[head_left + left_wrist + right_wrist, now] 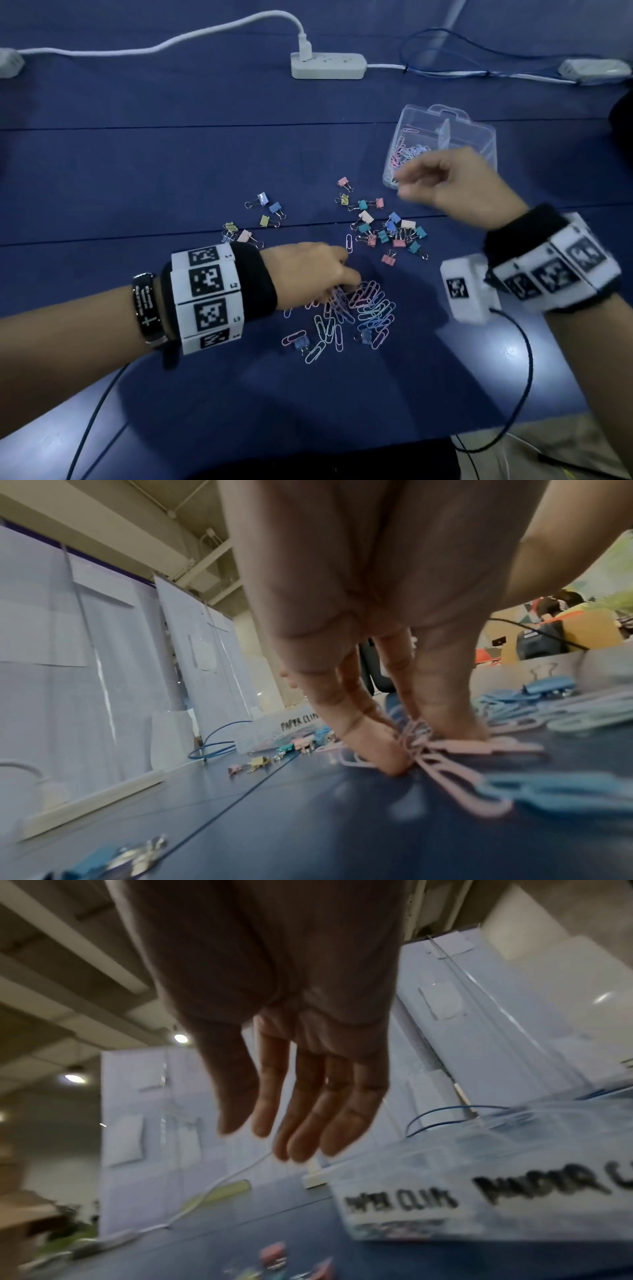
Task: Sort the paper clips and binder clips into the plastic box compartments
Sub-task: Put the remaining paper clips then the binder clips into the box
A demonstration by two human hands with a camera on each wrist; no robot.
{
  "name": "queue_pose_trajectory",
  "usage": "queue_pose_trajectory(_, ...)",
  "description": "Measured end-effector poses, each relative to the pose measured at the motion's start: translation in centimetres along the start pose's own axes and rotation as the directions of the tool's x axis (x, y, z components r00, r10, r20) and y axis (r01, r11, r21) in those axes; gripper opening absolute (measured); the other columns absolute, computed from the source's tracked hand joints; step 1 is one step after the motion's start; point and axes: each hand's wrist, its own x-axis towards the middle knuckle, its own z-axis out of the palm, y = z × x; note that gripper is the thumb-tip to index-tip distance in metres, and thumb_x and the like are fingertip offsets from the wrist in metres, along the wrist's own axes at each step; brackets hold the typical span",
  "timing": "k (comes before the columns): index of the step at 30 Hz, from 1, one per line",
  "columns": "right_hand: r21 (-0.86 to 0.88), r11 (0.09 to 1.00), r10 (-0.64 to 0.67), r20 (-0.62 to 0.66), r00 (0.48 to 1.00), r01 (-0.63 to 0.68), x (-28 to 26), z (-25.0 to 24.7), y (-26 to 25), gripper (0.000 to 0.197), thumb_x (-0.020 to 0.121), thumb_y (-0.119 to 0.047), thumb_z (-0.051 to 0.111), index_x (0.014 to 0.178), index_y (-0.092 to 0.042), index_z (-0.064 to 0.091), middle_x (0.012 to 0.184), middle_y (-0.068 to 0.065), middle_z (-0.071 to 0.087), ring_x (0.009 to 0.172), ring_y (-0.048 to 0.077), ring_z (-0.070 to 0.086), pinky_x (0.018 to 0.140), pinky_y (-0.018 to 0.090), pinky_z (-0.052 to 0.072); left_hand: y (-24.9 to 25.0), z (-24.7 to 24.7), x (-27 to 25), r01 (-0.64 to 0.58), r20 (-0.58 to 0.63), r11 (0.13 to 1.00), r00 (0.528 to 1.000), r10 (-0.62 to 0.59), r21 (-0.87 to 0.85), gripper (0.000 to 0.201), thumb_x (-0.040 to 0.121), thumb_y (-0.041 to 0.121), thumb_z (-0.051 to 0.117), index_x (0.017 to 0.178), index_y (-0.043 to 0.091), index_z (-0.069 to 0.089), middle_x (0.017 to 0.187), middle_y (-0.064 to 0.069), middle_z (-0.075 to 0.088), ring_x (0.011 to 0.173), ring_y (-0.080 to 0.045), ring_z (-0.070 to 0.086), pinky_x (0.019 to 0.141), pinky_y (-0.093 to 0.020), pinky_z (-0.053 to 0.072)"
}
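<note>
A heap of pastel paper clips [370, 311] lies on the blue table [137, 178] in front of me. My left hand [346, 287] reaches into its left side. In the left wrist view the left hand [414, 748] pinches a bunch of pink paper clips [441, 767] between thumb and fingers, down on the table. Coloured binder clips [387, 233] are scattered beyond the heap. The clear plastic box [479, 137] stands at the back right, with paper clips [406, 152] in its left compartment. My right hand [402, 186] hovers beside the box's near corner, and the right hand [274, 1137] shows relaxed fingers holding nothing.
A smaller group of binder clips [267, 209] lies to the left. Two blue binder clips [301, 342] sit among the paper clips. A white power strip [327, 65], its cable and a blue wire [445, 51] run along the table's far side. The box front [400, 1202] reads "PAPER CLIPS".
</note>
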Motion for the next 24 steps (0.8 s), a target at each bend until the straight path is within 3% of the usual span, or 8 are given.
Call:
queue_pose_trajectory(2, -0.067, 0.998, 0.014, 0.227, 0.974, 0.001, -2.6, 1.0, -1.3, 0.036, 0.070, -0.010, 0.075, 0.104, -0.016, 0.063, 0.089, 0.000, 0.062, 0.068, 0.005, 0.057, 0.073, 0.020, 0.048, 0.2, -0.1, 0.3, -0.012, -0.010, 1.000, 1.000, 0.012, -0.003, 0.028, 0.091, 0.015, 0.051, 0.118, 0.021, 0.053, 0.116, -0.004, 0.052, 0.103, -0.023, 0.054, 0.079, -0.030, 0.041)
queue_pose_trajectory(4, -0.239, 0.968, 0.028, 0.409, 0.912, 0.078, -4.6, 2.0, -2.0, 0.055, 0.065, -0.015, 0.079, 0.114, -0.025, 0.057, 0.101, -0.001, 0.057, 0.084, 0.015, 0.056, 0.082, 0.027, 0.047, 0.2, -0.3, 0.5, -0.012, -0.032, 0.998, 0.999, 0.010, -0.068, 0.022, 0.088, 0.014, 0.053, 0.108, 0.019, 0.060, 0.110, -0.003, 0.057, 0.092, -0.017, 0.053, 0.076, -0.026, 0.039)
queue_pose_trajectory(6, -0.343, 0.924, 0.038, 0.527, 0.849, 0.171, -5.8, 3.0, -2.1, 0.069, 0.062, -0.021, 0.080, 0.122, -0.030, 0.047, 0.113, 0.000, 0.049, 0.102, 0.016, 0.048, 0.093, 0.032, 0.043, -0.2, -0.5, 0.6, -0.013, -0.063, 0.987, 0.998, 0.003, -0.159, 0.019, 0.084, 0.013, 0.057, 0.099, 0.018, 0.067, 0.102, -0.002, 0.065, 0.080, -0.009, 0.049, 0.076, -0.023, 0.041)
queue_pose_trajectory(9, -0.420, 0.884, 0.103, 0.602, 0.792, 0.204, -6.8, 4.1, -1.7, 0.089, 0.059, -0.029, 0.082, 0.132, -0.033, 0.032, 0.124, -0.001, 0.034, 0.114, 0.017, 0.032, 0.100, 0.037, 0.038, -0.5, -0.6, 0.6, 0.007, -0.084, 0.965, 0.996, -0.031, -0.264, 0.021, 0.078, 0.009, 0.061, 0.095, 0.014, 0.071, 0.088, -0.001, 0.070, 0.072, -0.005, 0.050, 0.070, -0.017, 0.044)
queue_pose_trajectory(12, -0.476, 0.833, 0.081, 0.608, 0.790, 0.281, -7.3, 5.0, -1.5, 0.099, 0.055, -0.032, 0.084, 0.135, -0.034, 0.025, 0.125, -0.002, 0.027, 0.109, 0.017, 0.027, 0.096, 0.039, 0.041, -0.9, -0.9, 0.5, 0.076, -0.069, 0.939, 0.992, -0.105, -0.337, 0.019, 0.075, 0.007, 0.063, 0.089, 0.013, 0.073, 0.068, 0.008, 0.061, 0.068, -0.011, 0.059, 0.065, -0.017, 0.046)
queue_pose_trajectory(15, -0.445, 0.834, 0.029, 0.624, 0.781, 0.325, -7.0, 5.5, -1.4, 0.089, 0.058, -0.030, 0.083, 0.131, -0.034, 0.033, 0.122, -0.005, 0.027, 0.101, 0.015, 0.025, 0.091, 0.033, 0.039, -1.6, -1.3, 0.2, 0.125, -0.046, 0.899, 0.986, -0.159, -0.421, 0.016, 0.072, 0.005, 0.065, 0.079, 0.016, 0.073, 0.056, 0.012, 0.059, 0.065, -0.019, 0.067, 0.063, -0.022, 0.051)
queue_pose_trajectory(20, -0.327, 0.879, -0.064, 0.639, 0.766, 0.346, -5.4, 5.5, -0.9, 0.048, 0.065, -0.022, 0.078, 0.108, -0.023, 0.058, 0.109, -0.001, 0.042, 0.100, 0.018, 0.036, 0.088, 0.031, 0.035, -2.6, -3.2, -0.3, 0.115, -0.078, 0.807, 0.978, -0.195, -0.579, 0.015, 0.070, 0.006, 0.071, 0.069, 0.020, 0.071, 0.042, 0.014, 0.061, 0.042, 0.000, 0.056, 0.055, -0.009, 0.046)
queue_pose_trajectory(24, -0.257, 0.916, -0.087, 0.622, 0.778, 0.307, -4.8, 5.7, -0.5, 0.020, 0.072, -0.007, 0.072, 0.091, -0.010, 0.064, 0.096, 0.003, 0.052, 0.091, 0.021, 0.052, 0.082, 0.037, 0.045, -3.6, -6.1, -0.6, 0.045, -0.138, 0.684, 0.968, -0.211, -0.728, 0.012, 0.072, 0.000, 0.073, 0.071, 0.011, 0.070, 0.044, 0.010, 0.065, 0.039, 0.001, 0.057, 0.050, -0.007, 0.046)
